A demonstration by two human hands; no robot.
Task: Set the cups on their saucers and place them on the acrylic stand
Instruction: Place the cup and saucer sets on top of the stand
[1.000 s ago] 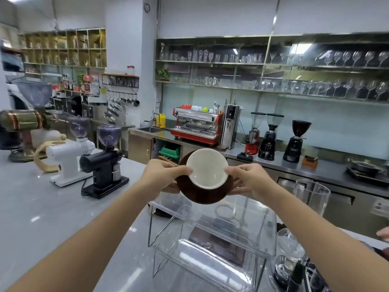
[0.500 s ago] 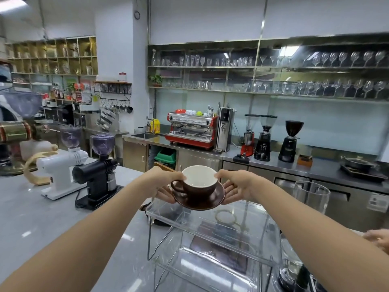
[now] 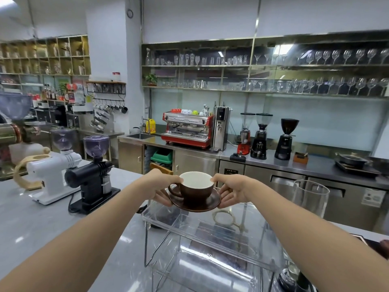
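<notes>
A brown cup (image 3: 196, 191) with a white inside stands upright on a brown saucer (image 3: 210, 202). My left hand (image 3: 161, 186) grips the saucer's left edge beside the cup's handle, thumb on the cup's rim. My right hand (image 3: 230, 189) holds the right edge the same way. The pair hovers just over the far edge of the clear acrylic stand (image 3: 202, 232), whose top shelf sits below my hands.
A black grinder (image 3: 92, 178) and a white grinder (image 3: 52, 175) stand on the grey counter (image 3: 42, 218) to the left. A tall glass vessel (image 3: 309, 199) rises at the right of the stand. Someone's fingertips (image 3: 385, 243) show at the far right edge.
The cup and saucer went from tilted toward me to level, and both hands lowered them toward the stand's top shelf.
</notes>
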